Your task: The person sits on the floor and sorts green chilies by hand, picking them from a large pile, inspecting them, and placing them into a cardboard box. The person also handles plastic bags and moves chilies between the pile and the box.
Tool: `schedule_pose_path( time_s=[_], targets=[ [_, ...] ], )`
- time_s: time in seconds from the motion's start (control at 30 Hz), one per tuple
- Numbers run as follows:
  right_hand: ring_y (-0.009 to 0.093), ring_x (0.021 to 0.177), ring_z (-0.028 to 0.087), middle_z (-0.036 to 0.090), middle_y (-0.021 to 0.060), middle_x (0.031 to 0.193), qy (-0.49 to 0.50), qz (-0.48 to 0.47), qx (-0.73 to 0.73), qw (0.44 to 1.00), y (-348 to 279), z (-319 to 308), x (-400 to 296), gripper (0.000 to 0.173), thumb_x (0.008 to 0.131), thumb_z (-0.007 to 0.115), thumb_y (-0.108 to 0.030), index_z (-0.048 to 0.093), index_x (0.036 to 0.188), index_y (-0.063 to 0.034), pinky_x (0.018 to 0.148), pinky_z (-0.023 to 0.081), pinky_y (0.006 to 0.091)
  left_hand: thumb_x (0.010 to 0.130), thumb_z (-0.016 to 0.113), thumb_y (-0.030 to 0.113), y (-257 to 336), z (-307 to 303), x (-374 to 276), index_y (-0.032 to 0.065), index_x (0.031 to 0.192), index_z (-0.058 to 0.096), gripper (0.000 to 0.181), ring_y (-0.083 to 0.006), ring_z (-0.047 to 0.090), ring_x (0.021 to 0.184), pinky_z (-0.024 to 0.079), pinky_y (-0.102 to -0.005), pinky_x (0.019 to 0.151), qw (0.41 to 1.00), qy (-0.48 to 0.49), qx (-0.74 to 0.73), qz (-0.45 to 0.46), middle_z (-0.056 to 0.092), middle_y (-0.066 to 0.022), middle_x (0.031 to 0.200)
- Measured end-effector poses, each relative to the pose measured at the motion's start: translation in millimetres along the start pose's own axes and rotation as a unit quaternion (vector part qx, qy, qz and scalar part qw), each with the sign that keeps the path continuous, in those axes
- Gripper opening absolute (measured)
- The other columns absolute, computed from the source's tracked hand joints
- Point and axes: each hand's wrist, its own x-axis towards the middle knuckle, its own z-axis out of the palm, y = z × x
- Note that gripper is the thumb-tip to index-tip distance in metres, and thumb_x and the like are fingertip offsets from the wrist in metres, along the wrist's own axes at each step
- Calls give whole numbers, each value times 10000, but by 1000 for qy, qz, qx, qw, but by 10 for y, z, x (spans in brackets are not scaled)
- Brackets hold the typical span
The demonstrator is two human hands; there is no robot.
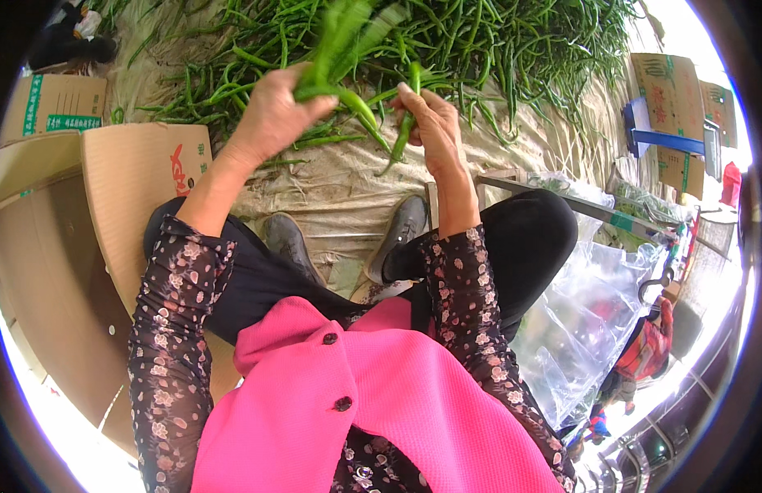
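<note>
A bunch of long green chili peppers [338, 55], blurred by motion, is gripped in my left hand [275, 114]. One more green chili pepper [405, 129] is pinched between the thumb and fingers of my right hand [435, 126], just right of the bunch. Both hands are raised over the near edge of a large pile of green chili peppers [498, 43]. The pile lies on a beige woven ground sheet [331, 209]. A few loose peppers [328, 140] rest on the sheet below my left hand.
At left stands an open cardboard box [140, 166], with another printed carton [63, 101] behind it. A metal-framed holder with a clear plastic liner [578, 296] is by my right knee. Farther right are more cartons [671, 92], a blue stool-like object [664, 138] and a person [649, 345].
</note>
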Motion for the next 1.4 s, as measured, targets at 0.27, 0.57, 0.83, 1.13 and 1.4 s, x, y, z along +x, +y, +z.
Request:
schedule_pose_path(
  time_s=[0.27, 0.57, 0.83, 1.13, 1.4],
  targets=[
    [165, 690, 656, 658, 129, 854, -80, -180, 115, 974, -234, 298, 108, 209, 894, 593, -55, 608, 1050, 82, 652, 549, 272, 872, 630, 139, 67, -73, -1, 10, 1176, 560, 338, -139, 625, 809, 527, -279, 741, 906, -48, -393, -152, 644, -84, 1012],
    [174, 472, 574, 625, 129, 671, 189, 159, -61, 967, 1512, -193, 1463, 405, 784, 760, -279, 621, 872, 92, 425, 477, 276, 851, 639, 153, 125, -268, 131, -24, 1153, 565, 358, -164, 639, 778, 549, -309, 742, 844, 15, -523, -118, 644, -87, 895],
    [110, 488, 565, 628, 71, 662, 150, -86, -63, 983, 591, 211, 954, 246, 828, 707, -183, 637, 869, 49, 442, 449, 236, 843, 661, 84, -159, -229, 151, 17, 1033, 593, 213, -202, 662, 887, 557, -327, 767, 900, 90, -393, -164, 667, -124, 997],
    [215, 701, 675, 668, 166, 851, -45, -157, 21, 986, 236, 414, 841, 274, 911, 599, -186, 622, 1061, 43, 630, 566, 307, 750, 768, 133, -74, -348, 184, 19, 970, 628, 285, -178, 650, 726, 536, -296, 677, 905, 77, -393, -145, 669, -91, 859],
    [342, 899, 627, 645, 165, 915, -67, -196, -578, 789, 1598, 390, 1270, 359, 676, 754, -275, 664, 943, -52, 738, 516, 434, 779, 747, 146, -24, -545, 222, 53, 937, 603, 233, -131, 617, 706, 547, -308, 677, 872, 85, -472, -101, 612, -37, 790]
  ],
)
